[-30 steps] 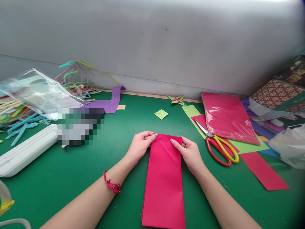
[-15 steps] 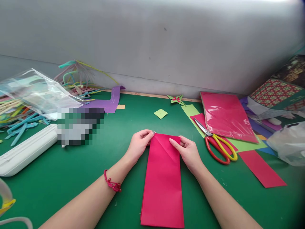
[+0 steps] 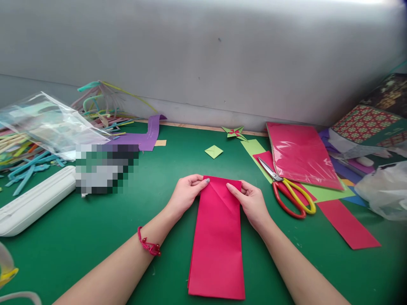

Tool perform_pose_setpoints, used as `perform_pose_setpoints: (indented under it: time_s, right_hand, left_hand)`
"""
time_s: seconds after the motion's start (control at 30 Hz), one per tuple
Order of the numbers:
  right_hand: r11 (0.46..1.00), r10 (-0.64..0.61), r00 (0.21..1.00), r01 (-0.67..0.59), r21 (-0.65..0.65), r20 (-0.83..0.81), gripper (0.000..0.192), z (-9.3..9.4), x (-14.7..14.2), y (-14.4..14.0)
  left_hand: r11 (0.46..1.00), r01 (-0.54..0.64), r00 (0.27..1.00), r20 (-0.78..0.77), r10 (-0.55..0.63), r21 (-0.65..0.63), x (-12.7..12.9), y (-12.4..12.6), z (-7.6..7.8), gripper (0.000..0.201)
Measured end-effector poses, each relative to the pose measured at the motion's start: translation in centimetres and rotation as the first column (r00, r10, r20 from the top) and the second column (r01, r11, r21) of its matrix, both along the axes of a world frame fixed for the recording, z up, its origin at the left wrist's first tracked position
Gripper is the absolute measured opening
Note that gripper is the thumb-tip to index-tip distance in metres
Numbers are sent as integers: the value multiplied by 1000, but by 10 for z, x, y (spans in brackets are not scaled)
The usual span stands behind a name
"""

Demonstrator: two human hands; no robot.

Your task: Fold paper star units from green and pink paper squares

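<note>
A long folded sheet of red paper point(image 3: 219, 241) is held in front of me by its far edge, a diagonal crease showing near the top. My left hand point(image 3: 190, 190) pinches the far left corner, thumb on top and fingers underneath. At the far right corner my right hand point(image 3: 251, 199) grips the paper the same way. Beyond the hands lie a small folded green paper square point(image 3: 214, 151) and a green and red folded paper star point(image 3: 233, 132). To the right of my right hand rest scissors point(image 3: 286, 186) with red and yellow handles.
A clear-wrapped pack of red paper point(image 3: 302, 152) lies at the right, near a loose red strip point(image 3: 349, 224) and a plastic bag point(image 3: 386, 190). On the left are a white case point(image 3: 38, 201), purple paper point(image 3: 136, 140) and colourful strips point(image 3: 34, 163). A wall point(image 3: 190, 55) borders the green table point(image 3: 152, 169).
My left thumb has shifted slightly inward and down over the paper's far left corner. The red paper stays between both hands; my right hand has hardly moved.
</note>
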State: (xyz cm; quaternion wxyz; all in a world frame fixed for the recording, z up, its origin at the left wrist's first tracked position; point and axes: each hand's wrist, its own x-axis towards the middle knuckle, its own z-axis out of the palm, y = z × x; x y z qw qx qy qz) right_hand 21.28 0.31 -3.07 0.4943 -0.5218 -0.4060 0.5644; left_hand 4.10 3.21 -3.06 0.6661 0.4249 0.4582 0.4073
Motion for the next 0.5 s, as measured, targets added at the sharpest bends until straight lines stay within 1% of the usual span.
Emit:
perform_pose_setpoints:
  time_s: [0.13,0.3,0.5]
  right_hand:
    - [999,45,999,-45,5,11,25,-4,4,1]
    - [998,69,997,-69,6,-28,19,-5,6,2]
    - [999,51,998,-51,2,-40,20,-2,3,1]
  left_hand:
    - [1000,-3,1000,1,3,23,0,0,-2,27]
    - [999,4,1000,7,-4,34,-1,0,-3,24]
    - [999,18,1000,5,-18,34,-1,0,-4,23]
